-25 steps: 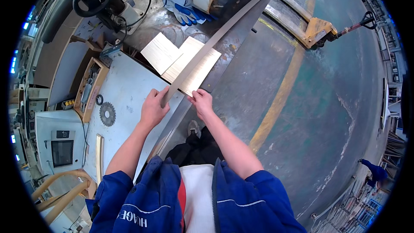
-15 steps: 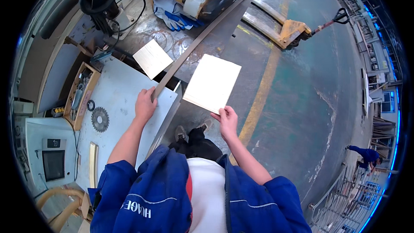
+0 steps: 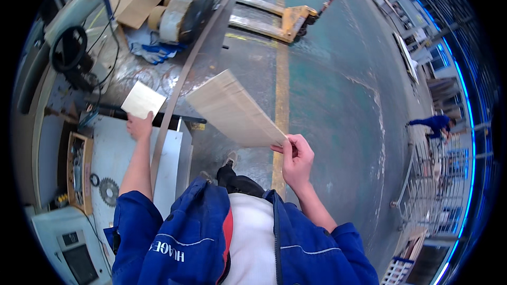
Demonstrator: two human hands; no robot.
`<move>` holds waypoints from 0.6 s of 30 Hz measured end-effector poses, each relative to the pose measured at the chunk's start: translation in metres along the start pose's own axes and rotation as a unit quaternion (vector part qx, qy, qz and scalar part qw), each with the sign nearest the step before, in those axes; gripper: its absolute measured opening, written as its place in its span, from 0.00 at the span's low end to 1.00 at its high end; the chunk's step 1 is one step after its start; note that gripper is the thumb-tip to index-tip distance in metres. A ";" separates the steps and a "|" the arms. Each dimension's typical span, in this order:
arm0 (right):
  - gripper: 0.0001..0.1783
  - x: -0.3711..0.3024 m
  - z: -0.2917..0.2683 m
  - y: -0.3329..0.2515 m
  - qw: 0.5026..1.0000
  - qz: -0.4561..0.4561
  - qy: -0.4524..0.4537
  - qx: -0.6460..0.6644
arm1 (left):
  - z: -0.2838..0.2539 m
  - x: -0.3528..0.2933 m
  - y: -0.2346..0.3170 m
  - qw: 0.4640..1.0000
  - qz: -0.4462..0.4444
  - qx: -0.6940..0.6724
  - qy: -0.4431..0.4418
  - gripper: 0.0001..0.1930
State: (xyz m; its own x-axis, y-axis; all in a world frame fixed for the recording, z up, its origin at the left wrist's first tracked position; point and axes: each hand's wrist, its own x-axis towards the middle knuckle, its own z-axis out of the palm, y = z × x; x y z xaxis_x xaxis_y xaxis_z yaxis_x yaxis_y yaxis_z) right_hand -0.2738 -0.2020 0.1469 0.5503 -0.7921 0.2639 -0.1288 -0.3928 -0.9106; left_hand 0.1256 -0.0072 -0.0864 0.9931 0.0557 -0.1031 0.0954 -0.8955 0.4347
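At the far left, a control box with a dark screen is seen, and above it a black handwheel. A wooden tray of tools is set along the left side of the white bench. Just beside the tray, a dark ring and a toothed saw blade are laid flat on the bench.

Past the far edge of the bench, the near corner of the small board is touched by the left hand; whether it is gripped or only touched cannot be told. Beyond it, blue and white gloves are heaped on a metal bed. The two boards are separated by a long brown strip, which is stretched from the bench to the far end of the metal bed.

Right of the strip, the large board is held tilted over the floor, its near right corner pinched between the thumb and fingers of the right hand.

Farther off, a yellow pallet jack is parked across a yellow floor line. At the far right, a bent-over person in blue is seen near a metal rack.
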 end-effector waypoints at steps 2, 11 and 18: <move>0.06 -0.005 -0.009 -0.015 0.998 -0.040 0.017 -0.047 | -0.008 0.013 0.009 0.998 -0.051 0.027 -0.021 0.60; 0.04 -0.020 -0.027 -0.055 0.978 -0.106 0.088 -0.158 | 0.027 0.097 -0.030 0.929 -0.095 -0.358 -0.001 0.27; 0.02 0.014 -0.023 -0.075 0.971 -0.128 -0.121 -0.160 | -0.155 -0.031 0.048 0.791 0.138 -0.588 -0.099 0.14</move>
State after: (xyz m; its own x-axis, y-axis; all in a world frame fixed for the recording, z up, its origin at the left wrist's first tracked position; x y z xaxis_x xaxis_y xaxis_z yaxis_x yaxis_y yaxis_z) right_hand -0.2755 -0.1942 0.2260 0.7703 -0.5321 0.3514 -0.1905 -0.7180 -0.6695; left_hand 0.1094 0.0163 0.0761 0.9684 -0.2435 0.0531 -0.0099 0.1755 0.9844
